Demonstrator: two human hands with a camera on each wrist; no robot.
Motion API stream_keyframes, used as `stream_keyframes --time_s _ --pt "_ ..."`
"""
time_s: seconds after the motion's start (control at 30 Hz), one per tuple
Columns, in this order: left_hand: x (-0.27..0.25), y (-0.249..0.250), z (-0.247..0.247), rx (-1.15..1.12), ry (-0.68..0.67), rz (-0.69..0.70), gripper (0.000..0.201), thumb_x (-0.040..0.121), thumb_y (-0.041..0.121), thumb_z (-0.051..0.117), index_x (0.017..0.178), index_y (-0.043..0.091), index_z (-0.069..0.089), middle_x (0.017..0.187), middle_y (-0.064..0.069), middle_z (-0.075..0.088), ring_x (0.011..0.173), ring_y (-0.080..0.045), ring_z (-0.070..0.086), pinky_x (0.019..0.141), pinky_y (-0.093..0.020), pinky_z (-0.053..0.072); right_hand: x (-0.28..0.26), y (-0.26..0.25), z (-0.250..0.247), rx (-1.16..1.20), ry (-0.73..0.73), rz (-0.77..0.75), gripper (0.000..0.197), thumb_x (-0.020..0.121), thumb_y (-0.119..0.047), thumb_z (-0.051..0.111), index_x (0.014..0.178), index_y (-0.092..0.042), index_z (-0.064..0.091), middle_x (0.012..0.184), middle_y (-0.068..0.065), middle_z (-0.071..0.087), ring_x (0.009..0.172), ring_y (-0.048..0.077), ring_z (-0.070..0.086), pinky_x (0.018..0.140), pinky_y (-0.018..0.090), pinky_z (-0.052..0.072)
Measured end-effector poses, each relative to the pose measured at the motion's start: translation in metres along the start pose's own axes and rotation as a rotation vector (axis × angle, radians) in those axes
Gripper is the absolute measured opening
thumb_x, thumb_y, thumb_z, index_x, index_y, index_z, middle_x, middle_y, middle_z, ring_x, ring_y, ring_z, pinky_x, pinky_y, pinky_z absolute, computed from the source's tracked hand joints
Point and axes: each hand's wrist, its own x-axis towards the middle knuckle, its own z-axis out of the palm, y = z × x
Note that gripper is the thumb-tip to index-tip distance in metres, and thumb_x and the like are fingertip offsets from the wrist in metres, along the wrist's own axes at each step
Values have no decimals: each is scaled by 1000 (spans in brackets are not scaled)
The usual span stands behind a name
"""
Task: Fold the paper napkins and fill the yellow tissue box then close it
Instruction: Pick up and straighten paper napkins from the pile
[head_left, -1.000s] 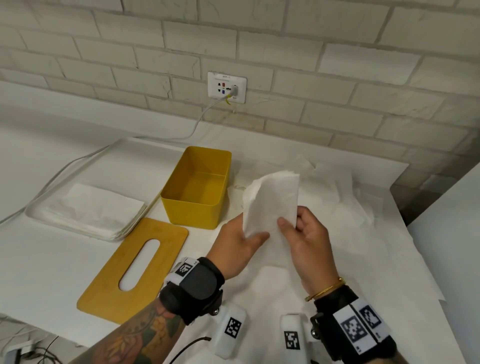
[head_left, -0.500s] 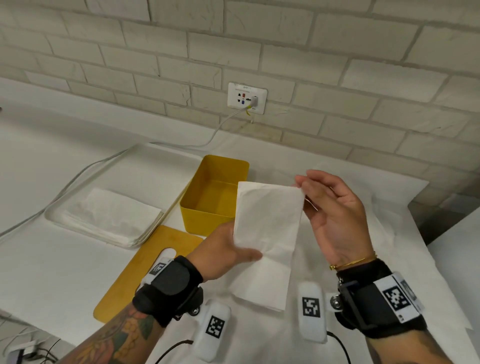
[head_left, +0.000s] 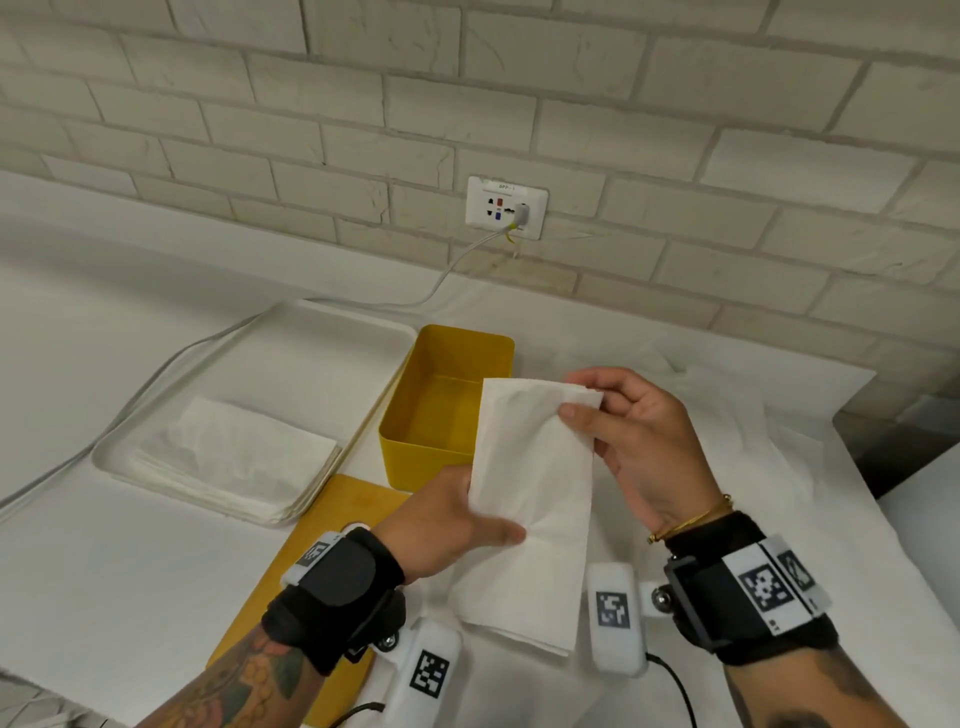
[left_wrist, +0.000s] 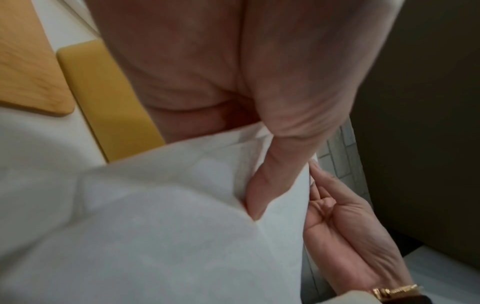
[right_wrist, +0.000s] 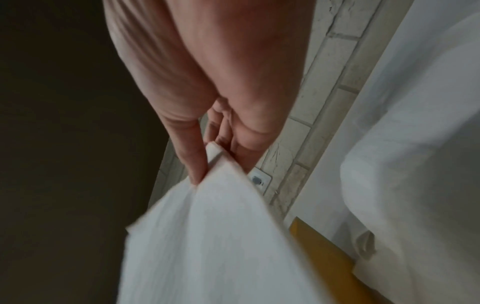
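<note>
Now both hands pinch the folded napkin (head_left: 530, 493), left hand (head_left: 447, 525) low, right hand (head_left: 649, 447) high.

A plain white folded paper napkin (head_left: 530, 499) shows against the open mustard-yellow plastic tissue box (head_left: 426, 447). The flat slotted wooden lid (head_left: 311, 561) is honey-orange. The stack of white napkins (head_left: 228, 462) lies on an off-white rectangular tray (head_left: 322, 332). The desk (head_left: 104, 597) is white, the painted brick wall (head_left: 675, 130) cream with grey joints. Black wrist straps (head_left: 337, 597) carry black-and-white square codes.
</note>
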Motion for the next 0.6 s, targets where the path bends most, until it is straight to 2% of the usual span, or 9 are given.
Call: stream_keyframes --time_s 0.1,0.2,0.3,0.37,0.43,0.53,0.6 --pt "0 1 -10 -54 1 -4 36 86 5 77 115 23 67 111 8 76 99 -11 73 86 -28 60 9 -4 3 71 44 -48 33 80 -2 75 112 -7 66 100 10 77 93 19 73 83 29 60" --pt "1 2 -21 -85 -22 8 39 81 13 81 116 23 67 112 6 76 101 -16 73 88 -33 60 0 6 9 15 -67 88 52 74 -12 78 123 -9 61 108 7 77 101 22 74 86 37 61" --pt "3 7 -26 -118 -34 29 35 85 12 80 117 21 69 112 3 77 103 -17 73 88 -33 60 -13 22 20 -124 -85 144 35 85 -6 75 119 -13 68 110 5 77 103 24 74 92 45 58" --pt "6 16 -29 -109 29 67 24 91 25 71 114 18 71 110 2 78 101 -17 74 88 -34 60 -13 27 25 -132 -46 143 28 90 -4 71 117 -12 70 109 6 77 103 25 74 95 48 57" --pt "12 24 -37 -87 146 134 30 95 38 61 109 14 73 105 -1 78 97 -19 75 87 -39 61 -9 27 30 -121 -51 161 27 91 -3 69 117 -11 69 109 7 77 103 26 74 95 47 57" --pt "29 32 -50 -39 327 214 30 103 32 56 104 8 73 100 -5 78 95 -26 74 87 -46 60 -3 27 40 -110 -73 192 28 94 -6 67 121 -14 66 111 6 77 106 26 73 95 47 56" --pt "41 36 -59 -109 372 189 32 104 32 54 105 6 73 101 -6 78 96 -27 74 89 -47 60 -1 30 48 -120 -99 208 29 96 -6 65 123 -15 64 113 5 76 108 25 72 97 48 55"
